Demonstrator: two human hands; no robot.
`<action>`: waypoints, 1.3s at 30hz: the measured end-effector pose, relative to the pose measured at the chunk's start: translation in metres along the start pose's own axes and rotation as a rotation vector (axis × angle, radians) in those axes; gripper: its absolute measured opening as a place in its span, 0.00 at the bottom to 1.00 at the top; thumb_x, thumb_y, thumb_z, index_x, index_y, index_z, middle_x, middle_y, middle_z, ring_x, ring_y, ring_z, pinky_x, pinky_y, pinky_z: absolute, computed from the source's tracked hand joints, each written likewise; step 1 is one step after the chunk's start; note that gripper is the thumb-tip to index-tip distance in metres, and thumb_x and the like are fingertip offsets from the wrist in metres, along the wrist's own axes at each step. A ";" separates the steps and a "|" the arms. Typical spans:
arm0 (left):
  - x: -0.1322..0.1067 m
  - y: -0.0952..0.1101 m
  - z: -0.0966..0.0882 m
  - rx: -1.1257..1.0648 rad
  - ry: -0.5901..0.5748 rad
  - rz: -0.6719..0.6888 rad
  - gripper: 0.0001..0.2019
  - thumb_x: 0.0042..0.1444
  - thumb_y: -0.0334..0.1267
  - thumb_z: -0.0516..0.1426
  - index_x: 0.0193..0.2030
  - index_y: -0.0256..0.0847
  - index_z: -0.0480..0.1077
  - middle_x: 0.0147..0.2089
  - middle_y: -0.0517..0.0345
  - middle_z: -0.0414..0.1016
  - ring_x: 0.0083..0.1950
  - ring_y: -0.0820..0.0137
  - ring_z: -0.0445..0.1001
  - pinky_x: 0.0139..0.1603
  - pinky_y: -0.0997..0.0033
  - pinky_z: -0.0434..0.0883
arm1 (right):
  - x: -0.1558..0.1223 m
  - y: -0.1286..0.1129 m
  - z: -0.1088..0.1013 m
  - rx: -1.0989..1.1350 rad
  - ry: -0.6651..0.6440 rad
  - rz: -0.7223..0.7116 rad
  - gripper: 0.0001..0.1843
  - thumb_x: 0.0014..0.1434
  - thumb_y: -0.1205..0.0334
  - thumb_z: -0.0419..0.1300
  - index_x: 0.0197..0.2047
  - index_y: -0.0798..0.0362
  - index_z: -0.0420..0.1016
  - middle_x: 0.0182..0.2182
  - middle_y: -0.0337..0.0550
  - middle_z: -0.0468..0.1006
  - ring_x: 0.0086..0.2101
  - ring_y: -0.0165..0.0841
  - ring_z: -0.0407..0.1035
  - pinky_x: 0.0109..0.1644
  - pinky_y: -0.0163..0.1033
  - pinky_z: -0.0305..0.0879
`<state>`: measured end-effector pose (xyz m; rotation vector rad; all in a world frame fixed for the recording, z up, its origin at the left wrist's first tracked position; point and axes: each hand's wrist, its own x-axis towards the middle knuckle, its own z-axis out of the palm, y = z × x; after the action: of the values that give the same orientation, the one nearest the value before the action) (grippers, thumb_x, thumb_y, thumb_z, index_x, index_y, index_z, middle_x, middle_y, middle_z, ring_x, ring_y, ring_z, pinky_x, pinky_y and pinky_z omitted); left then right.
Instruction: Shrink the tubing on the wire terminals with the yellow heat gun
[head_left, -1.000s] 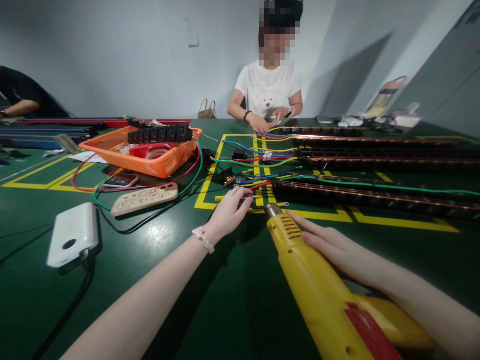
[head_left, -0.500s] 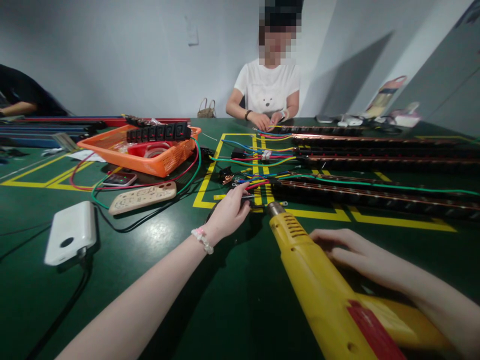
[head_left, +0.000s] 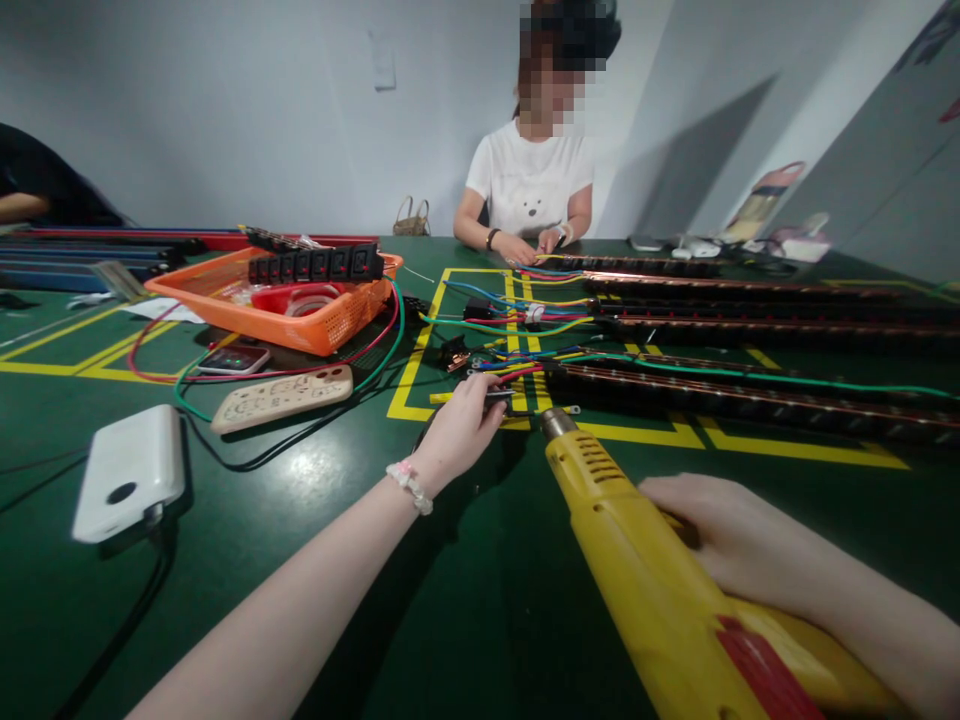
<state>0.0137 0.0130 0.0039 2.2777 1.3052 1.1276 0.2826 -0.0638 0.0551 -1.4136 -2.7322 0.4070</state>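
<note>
My right hand (head_left: 720, 520) is wrapped round the far side of a yellow heat gun (head_left: 630, 560) with a red patch, its fingers partly hidden by the body. The gun's metal nozzle (head_left: 558, 424) points forward and left. My left hand (head_left: 461, 425) is closed around a dark wire, partly hidden by the fingers. The wire's end, a metal ring terminal (head_left: 574, 410), sticks out to the right, just beyond the nozzle. Red and blue wires (head_left: 521, 372) lie by my left fingertips, running into a long black strip with copper-coloured rails (head_left: 720, 395).
More long black strips (head_left: 750, 325) lie behind on the green table. To the left are an orange basket (head_left: 322, 330) with black socket parts, a beige phone case (head_left: 281, 398) and a white power bank (head_left: 133, 475) with a cable. Across the table, a person's hands (head_left: 525, 248) work on wires.
My right hand and the heat gun have shifted slightly right and down in view. My left hand stays nearly in place, still on the wire. The person opposite has turned their head.
</note>
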 end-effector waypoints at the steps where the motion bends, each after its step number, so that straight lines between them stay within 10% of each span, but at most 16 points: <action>1: 0.000 0.000 0.000 0.005 -0.002 -0.001 0.11 0.61 0.34 0.50 0.50 0.39 0.61 0.50 0.49 0.69 0.53 0.62 0.67 0.55 0.56 0.68 | 0.000 0.001 0.001 -0.059 -0.002 -0.018 0.05 0.53 0.66 0.57 0.30 0.50 0.75 0.29 0.41 0.78 0.31 0.37 0.73 0.38 0.43 0.67; 17: 0.001 -0.007 0.001 0.014 -0.058 0.058 0.23 0.50 0.24 0.56 0.53 0.41 0.63 0.53 0.52 0.68 0.55 0.62 0.66 0.56 0.60 0.68 | 0.024 -0.042 0.008 -0.244 -0.082 -0.072 0.11 0.50 0.73 0.56 0.34 0.52 0.77 0.33 0.45 0.80 0.35 0.40 0.74 0.46 0.48 0.62; 39: 0.001 -0.003 -0.005 0.003 -0.049 0.067 0.22 0.48 0.22 0.54 0.50 0.43 0.65 0.48 0.55 0.71 0.50 0.65 0.70 0.51 0.61 0.69 | 0.025 -0.033 0.007 -0.232 -0.102 -0.099 0.11 0.50 0.75 0.55 0.31 0.54 0.75 0.28 0.42 0.78 0.31 0.37 0.72 0.37 0.41 0.61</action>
<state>0.0081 0.0143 0.0060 2.3523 1.2219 1.0846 0.2402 -0.0635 0.0543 -1.3283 -2.9997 0.1661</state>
